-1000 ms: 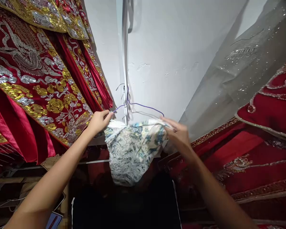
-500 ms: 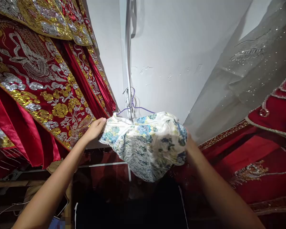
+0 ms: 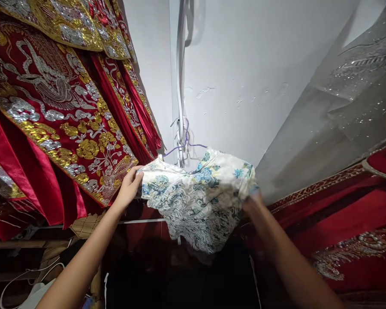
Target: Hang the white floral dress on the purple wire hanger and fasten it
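Note:
A white short-sleeved blouse [image 3: 193, 201] with blue and green flowers hangs in front of me on a purple hanger [image 3: 187, 139]. The hanger's hook rises from the neckline beside a thin pale strip on the wall. My left hand [image 3: 131, 185] is closed on the blouse's left sleeve edge, thumb on top. At the opposite sleeve, my right hand [image 3: 252, 204] is blurred by motion, its fingers bent around the cloth. The lower part of the blouse is gathered in wrinkles.
A red robe with gold and silver sequins [image 3: 58, 98] hangs close on the left. Sheer glittering fabric [image 3: 350, 98] and a red beaded garment [image 3: 350, 231] are on the right. White wall [image 3: 238, 56] stands behind. A white cable [image 3: 6, 283] lies at lower left.
The blouse's shoulders have spread and its neckline has opened wider. My right hand has moved slightly down with the sleeve, and the view has shifted a little.

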Demonstrator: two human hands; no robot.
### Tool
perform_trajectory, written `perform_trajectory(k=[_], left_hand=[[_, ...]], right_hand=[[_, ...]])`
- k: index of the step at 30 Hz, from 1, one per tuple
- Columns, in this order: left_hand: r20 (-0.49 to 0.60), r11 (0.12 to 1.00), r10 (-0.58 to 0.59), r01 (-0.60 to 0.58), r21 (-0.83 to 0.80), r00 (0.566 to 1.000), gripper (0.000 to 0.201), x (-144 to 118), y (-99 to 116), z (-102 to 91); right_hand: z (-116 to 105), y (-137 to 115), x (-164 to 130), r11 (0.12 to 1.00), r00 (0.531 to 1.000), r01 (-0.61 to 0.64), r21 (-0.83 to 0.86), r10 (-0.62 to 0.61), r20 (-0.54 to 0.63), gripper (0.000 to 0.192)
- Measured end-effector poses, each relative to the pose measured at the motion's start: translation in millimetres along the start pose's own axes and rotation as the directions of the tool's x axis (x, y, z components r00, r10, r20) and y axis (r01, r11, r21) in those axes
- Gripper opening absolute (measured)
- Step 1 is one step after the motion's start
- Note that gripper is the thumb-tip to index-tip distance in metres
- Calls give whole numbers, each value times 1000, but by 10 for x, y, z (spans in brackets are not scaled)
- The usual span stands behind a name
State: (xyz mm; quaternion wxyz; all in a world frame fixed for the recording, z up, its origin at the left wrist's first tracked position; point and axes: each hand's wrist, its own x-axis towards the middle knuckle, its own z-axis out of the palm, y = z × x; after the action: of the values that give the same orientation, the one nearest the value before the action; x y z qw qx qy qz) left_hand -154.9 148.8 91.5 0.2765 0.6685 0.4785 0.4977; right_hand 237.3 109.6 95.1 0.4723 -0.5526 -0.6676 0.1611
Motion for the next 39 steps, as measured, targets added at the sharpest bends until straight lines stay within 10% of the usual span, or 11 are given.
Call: perform_trajectory(k=[5,12,16,20,26,31,33,36,39], left_hand=[[-182,993,-60,40,-112,982,35,36,57,105],[-26,984,168,-166,65,985,68,189,548,55],[170,827,326,-368,424,930,108,6,859,194],[352,770,395,-515,377,849,122,-248,886,608],[119,835,533,-543,86,838,86,-436,539,961],[-16,909,412,-412,-61,911,22,-252,790,799],[46,907,410,-401,-131,911,39,-184,998,719],[176,895,397,-336,-294,901,51,-173,1281,645],[162,868,291,-189,-460,943,57,-207,1437,639]], right_hand=[[-414,-214,22,796,954,-172,581,281,-103,57],[-952,-947,-206,786,935,-332,522,346,73,35],[-839,-1096,-552,760,925,-380,528,307,224,43],[-529,-1333,-861,882,856,-248,400,6,518,61],[-115,-1710,-1063,979,722,-72,192,-82,687,61],[150,-1725,-1121,961,732,44,274,-218,646,75],[244,-1636,-1018,920,742,160,357,-351,571,79],[339,-1311,-673,886,890,380,265,-429,158,67],[345,-819,-275,978,975,206,23,-203,-91,51]])
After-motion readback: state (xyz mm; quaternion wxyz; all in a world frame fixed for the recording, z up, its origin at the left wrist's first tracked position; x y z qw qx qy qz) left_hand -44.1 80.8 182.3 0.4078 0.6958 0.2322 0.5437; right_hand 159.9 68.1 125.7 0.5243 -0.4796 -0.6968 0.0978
